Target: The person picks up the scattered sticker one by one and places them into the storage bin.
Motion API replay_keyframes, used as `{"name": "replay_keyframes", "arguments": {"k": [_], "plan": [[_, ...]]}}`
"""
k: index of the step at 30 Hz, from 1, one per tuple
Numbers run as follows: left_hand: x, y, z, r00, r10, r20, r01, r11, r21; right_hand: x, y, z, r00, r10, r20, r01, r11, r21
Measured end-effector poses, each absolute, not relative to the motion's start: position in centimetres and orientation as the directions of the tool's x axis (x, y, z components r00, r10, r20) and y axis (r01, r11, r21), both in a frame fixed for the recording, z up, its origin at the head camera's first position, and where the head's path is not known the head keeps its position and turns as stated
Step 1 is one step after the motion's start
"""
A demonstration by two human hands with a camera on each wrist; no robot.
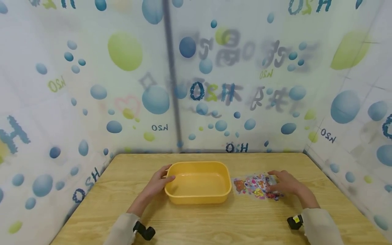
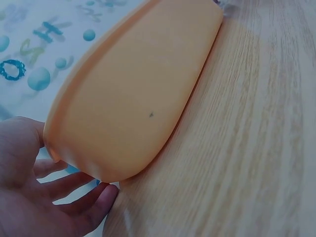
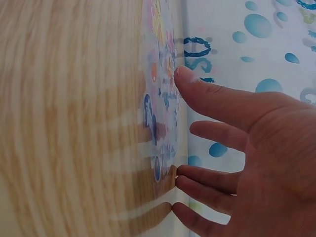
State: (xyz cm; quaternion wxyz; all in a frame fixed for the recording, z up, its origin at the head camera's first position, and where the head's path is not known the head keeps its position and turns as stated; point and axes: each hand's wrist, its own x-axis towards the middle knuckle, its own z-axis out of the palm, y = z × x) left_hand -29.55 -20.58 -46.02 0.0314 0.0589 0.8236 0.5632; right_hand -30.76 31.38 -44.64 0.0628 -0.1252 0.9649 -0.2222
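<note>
A yellow plastic basin stands on the wooden table, and nothing shows inside it. My left hand holds its left end, thumb hooked over the rim and fingers along the outside wall; the left wrist view shows the basin's side with the fingers against its end. To the right of the basin lies a flat, clear sheet of colourful stickers. Over its right end is my right hand, fingers spread and loosely bent. In the right wrist view, fingertips meet the table beside the sticker sheet.
The wooden table ends at the back against a pale curtain printed with blue and green drops. More curtain hangs on the left and right sides. A small black device is strapped on each wrist.
</note>
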Motion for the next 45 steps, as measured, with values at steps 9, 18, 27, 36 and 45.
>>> {"name": "replay_keyframes", "arguments": {"k": [9, 18, 27, 36, 45], "plan": [[-29.3, -20.6, -46.2, -0.991, 0.136, -0.002, 0.047, 0.354, 0.934, -30.7, 31.3, -44.9, -0.964, -0.257, -0.070, -0.208, 0.889, -0.408], [-29.5, -20.9, -46.0, -0.989, 0.145, 0.005, 0.056, 0.349, 0.936, -30.9, 30.9, -45.0, -0.968, -0.242, -0.057, -0.206, 0.908, -0.364], [-29.5, -21.1, -46.1, -0.989, 0.147, -0.011, 0.042, 0.352, 0.935, -30.8, 30.3, -45.0, -0.977, -0.206, -0.062, -0.172, 0.923, -0.343], [-29.6, -21.1, -46.1, -0.990, 0.138, -0.005, 0.043, 0.345, 0.938, -30.8, 30.0, -44.9, -0.980, -0.189, -0.065, -0.157, 0.927, -0.340], [-29.4, -20.8, -45.8, -0.991, 0.135, -0.013, 0.036, 0.356, 0.934, -30.8, 29.9, -44.8, -0.986, -0.165, -0.038, -0.142, 0.929, -0.341]]}}
